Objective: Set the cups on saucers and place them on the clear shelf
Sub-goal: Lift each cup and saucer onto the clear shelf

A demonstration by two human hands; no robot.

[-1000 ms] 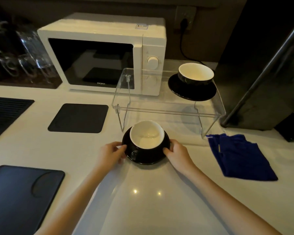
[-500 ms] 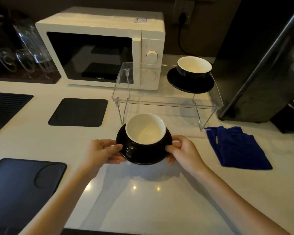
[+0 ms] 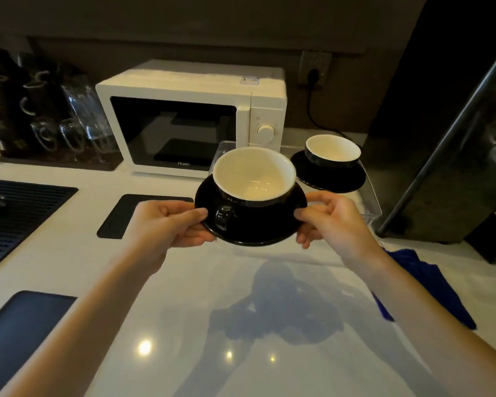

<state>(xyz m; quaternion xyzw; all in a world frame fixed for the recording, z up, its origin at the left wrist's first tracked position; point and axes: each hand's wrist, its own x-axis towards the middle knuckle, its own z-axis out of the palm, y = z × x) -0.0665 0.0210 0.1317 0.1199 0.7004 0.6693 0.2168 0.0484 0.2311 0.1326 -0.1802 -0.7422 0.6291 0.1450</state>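
Observation:
A black cup with a cream inside stands on a black saucer that I hold in the air over the counter. My left hand pinches the saucer's left rim and my right hand pinches its right rim. Behind it, the clear shelf is mostly hidden by the raised saucer. On the shelf's right part stands a second cup on its own black saucer.
A white microwave stands behind the shelf. A dark square mat lies to the left, a dark tray at the near left, a blue cloth to the right. Glassware lines the back left. A dark appliance rises on the right.
Both hands have lifted the saucer with its cup off the counter and carried it up to the height of the shelf top. The cup on the shelf has not moved.

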